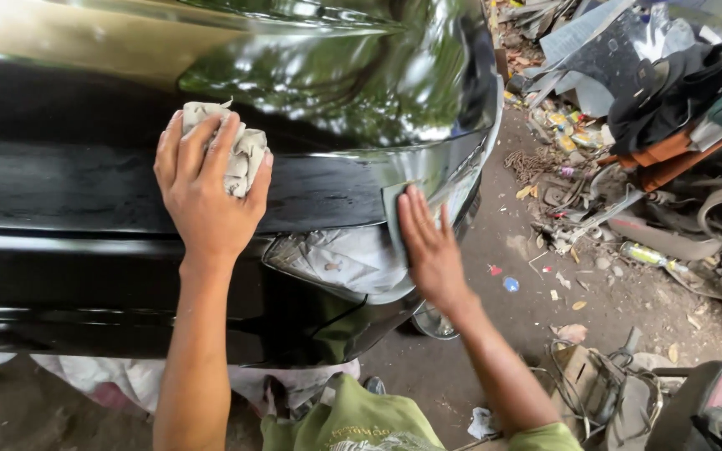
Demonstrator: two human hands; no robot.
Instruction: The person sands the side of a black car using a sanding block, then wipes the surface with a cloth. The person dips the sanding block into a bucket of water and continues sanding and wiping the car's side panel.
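A glossy black car body panel (85, 192) fills the left and centre of the view, wet along its flat ledge. My left hand (206, 192) presses a crumpled grey rag (244, 150) flat against that ledge. My right hand (429, 246) lies flat on a small grey-green sanding sheet (394, 209) held against the panel's right edge, near the corner. Just below that corner, the lamp (336, 259) is masked with paper.
Dirt ground (503, 334) lies to the right, littered with scraps and leaves. A heap of car parts, wires and cloth (662, 125) is piled at the far right. A wheel (432, 321) shows under the body. More masking paper (119, 376) hangs below the panel.
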